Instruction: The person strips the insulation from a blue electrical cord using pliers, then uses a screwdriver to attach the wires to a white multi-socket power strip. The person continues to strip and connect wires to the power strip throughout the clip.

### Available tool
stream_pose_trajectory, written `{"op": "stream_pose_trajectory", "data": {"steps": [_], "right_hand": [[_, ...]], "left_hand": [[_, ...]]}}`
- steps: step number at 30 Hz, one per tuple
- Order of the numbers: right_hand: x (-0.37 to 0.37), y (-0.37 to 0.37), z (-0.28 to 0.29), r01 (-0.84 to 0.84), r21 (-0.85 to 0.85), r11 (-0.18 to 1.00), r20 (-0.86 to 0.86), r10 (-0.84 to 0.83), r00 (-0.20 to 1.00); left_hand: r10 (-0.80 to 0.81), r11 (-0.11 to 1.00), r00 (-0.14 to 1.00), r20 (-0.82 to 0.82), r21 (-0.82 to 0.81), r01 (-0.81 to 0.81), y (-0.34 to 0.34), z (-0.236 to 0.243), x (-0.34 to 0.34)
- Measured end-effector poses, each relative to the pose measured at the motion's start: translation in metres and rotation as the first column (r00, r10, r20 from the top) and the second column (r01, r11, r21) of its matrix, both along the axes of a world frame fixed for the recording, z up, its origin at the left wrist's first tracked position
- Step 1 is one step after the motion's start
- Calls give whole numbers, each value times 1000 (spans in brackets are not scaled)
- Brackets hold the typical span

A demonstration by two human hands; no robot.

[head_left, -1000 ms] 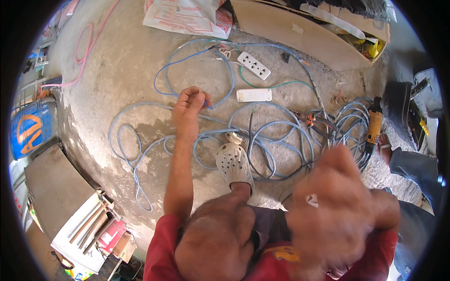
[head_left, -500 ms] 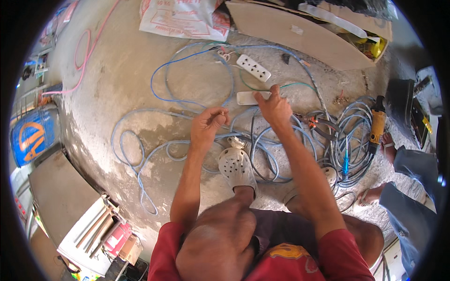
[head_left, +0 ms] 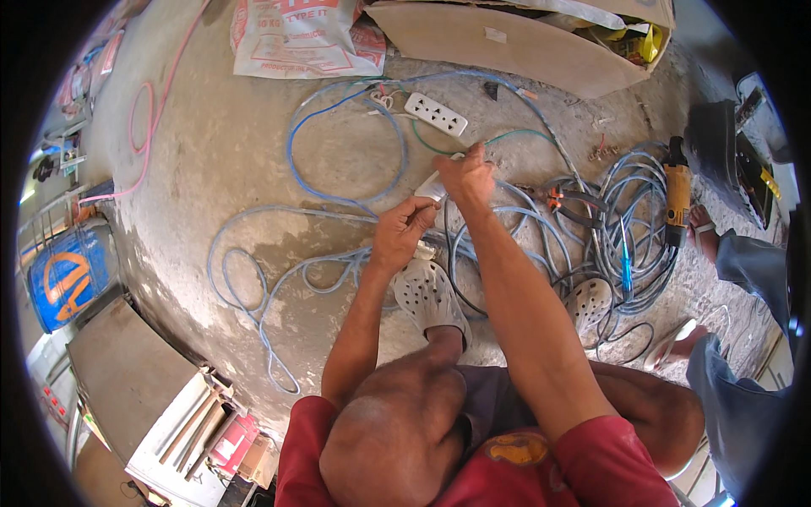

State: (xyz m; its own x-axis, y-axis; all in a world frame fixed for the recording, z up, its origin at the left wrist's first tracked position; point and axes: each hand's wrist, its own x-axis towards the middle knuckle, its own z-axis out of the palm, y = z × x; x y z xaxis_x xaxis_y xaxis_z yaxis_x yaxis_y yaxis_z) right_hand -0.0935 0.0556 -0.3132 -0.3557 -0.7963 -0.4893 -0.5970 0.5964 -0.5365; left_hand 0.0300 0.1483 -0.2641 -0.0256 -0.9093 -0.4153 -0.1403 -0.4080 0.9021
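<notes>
My right hand (head_left: 469, 182) is closed on a long white plastic piece (head_left: 432, 187), which looks like a cover and tilts down toward my other hand. My left hand (head_left: 400, 235) is pinched at the lower end of that piece; whatever its fingertips hold is too small to make out. Just beyond lies a white multi-socket power strip (head_left: 436, 115), face up on the floor. A green wire (head_left: 507, 135) and a blue cable (head_left: 404, 160) run around it.
Coiled grey-blue cable (head_left: 638, 194) lies at the right, with orange-handled pliers (head_left: 579, 203), a blue screwdriver (head_left: 626, 269) and a yellow-black power tool (head_left: 677, 193). A cardboard box (head_left: 507, 51) and a white sack (head_left: 304, 42) stand at the back. Another person's legs (head_left: 743, 279) are at the right.
My right hand has picked the white plastic piece up off the floor and tilted it. My hands have come together, with the left at the piece's lower end.
</notes>
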Motion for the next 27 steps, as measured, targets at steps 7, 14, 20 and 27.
{"op": "stream_pose_trajectory", "data": {"steps": [7, 14, 20, 27], "right_hand": [[-43, 20, -3, 161, 153, 975, 761, -221, 610], [-79, 23, -5, 101, 94, 990, 842, -133, 522], [-92, 22, -8, 108, 121, 987, 837, -160, 524], [-102, 12, -10, 58, -178, 982, 683, 81, 726]], "left_hand": [[183, 983, 974, -133, 23, -181, 1, 3, 13], [194, 980, 968, -158, 70, -185, -6, 8, 8], [124, 988, 992, -17, 98, -122, -2, 10, 9], [94, 987, 859, -504, 159, -14, 3, 63, -15]]}}
